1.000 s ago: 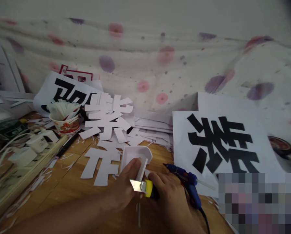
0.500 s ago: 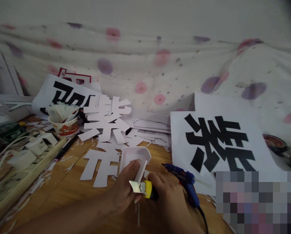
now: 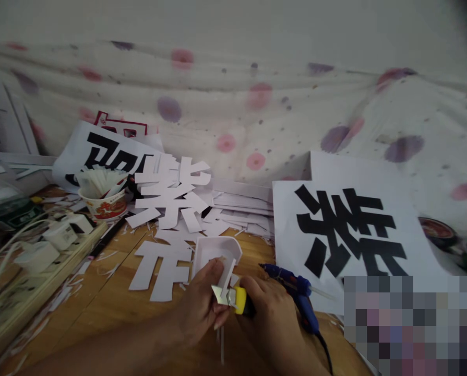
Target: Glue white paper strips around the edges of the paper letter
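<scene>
Between its thumb and fingers, my left hand (image 3: 202, 297) grips a white foam-board piece (image 3: 217, 248) with raised side walls and a rounded corner. My right hand (image 3: 270, 308) is closed round a utility knife (image 3: 240, 300) with a yellow collar. Its broad blade points left, close to my left fingers and the lower end of the white piece. A thin white strip (image 3: 223, 344) hangs beneath my left fingers. Just right of my right hand lies a blue hot glue gun (image 3: 290, 277) with a glue stick in its back. To the left are flat white cut-out strokes (image 3: 165, 269).
A white cut-out character (image 3: 170, 193) lies behind. Paper sheets with black characters stand right (image 3: 343, 230) and left (image 3: 111, 151). A paper tub of white sticks (image 3: 104, 201) sits near a power strip (image 3: 61, 282) with plugs. Scraps litter the wooden table (image 3: 111, 313).
The knife blade has shifted slightly right and up, along the lower end of the white piece. My left hand keeps its grip. The camera view has tilted very slightly.
</scene>
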